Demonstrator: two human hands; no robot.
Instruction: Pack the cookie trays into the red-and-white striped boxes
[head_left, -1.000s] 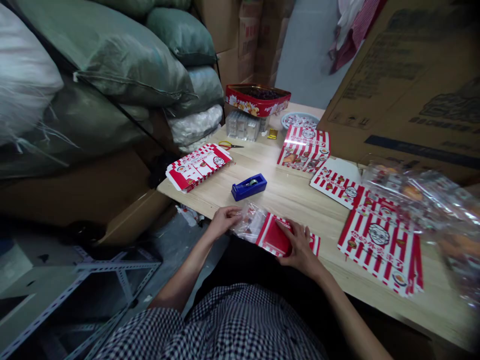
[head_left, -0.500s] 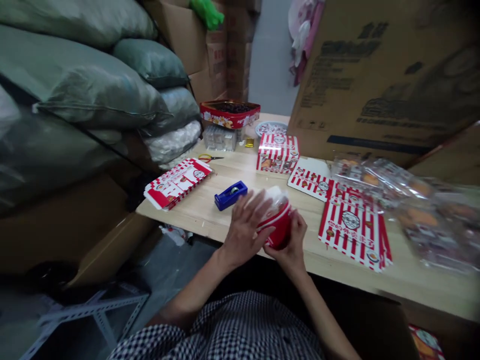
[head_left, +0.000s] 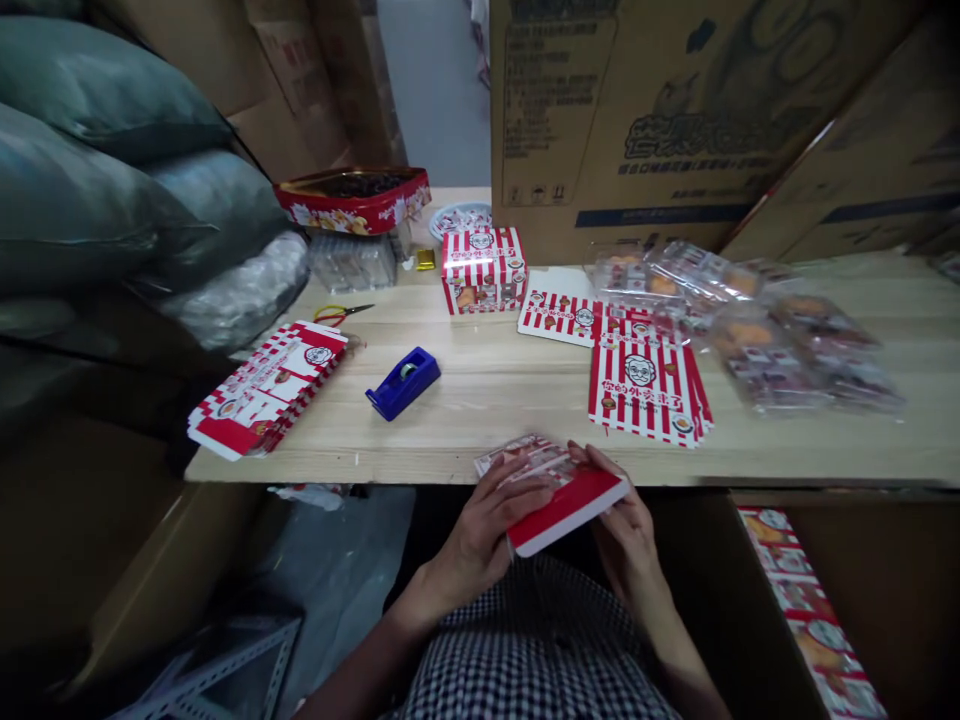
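Red-and-white printed cardboard box (head_left: 571, 505) sits tilted at the bench's near edge, grasped by both your hands: your left hand (head_left: 484, 525) lays fingers across its top, your right hand (head_left: 630, 515) clasps its right end. You cannot tell whether it touches the wood. The step in hand looks like turning or squaring it; the next move likely calls for even, light pressure, since thin card could crease.

On your pale wooden bench (head_left: 487, 375), a blue plastic tape dispenser (head_left: 405, 383) lies at ten o'clock, an upright striped box (head_left: 484, 270) stands towards twelve, and flat striped cards (head_left: 637, 390) fan out at one. Beyond, you have bulging green sacks (head_left: 97, 90) at ten and a large brown carton (head_left: 570, 120) at twelve.
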